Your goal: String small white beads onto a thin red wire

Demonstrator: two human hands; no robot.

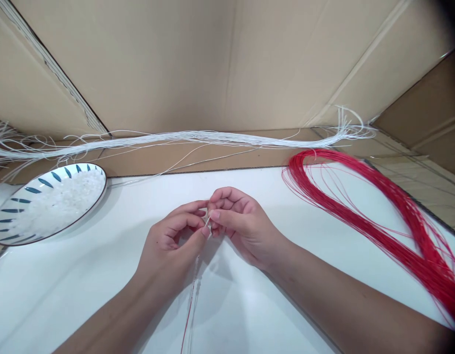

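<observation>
white, thin cord (207, 222) is pinched by left hand (174, 240) and right hand (245, 219), red strand (186, 319) below.

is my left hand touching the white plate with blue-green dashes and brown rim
Apart. The head view shows a wide strip of white tabletop between the left hand and the plate.

Bright tabletop (65, 285), soft shadows, top right dark

Right of the glossy glazed plate (8, 221) we see smooth tabletop (83, 280) and shiny red cords (400, 199), behind it matt cardboard (168, 64).
</observation>
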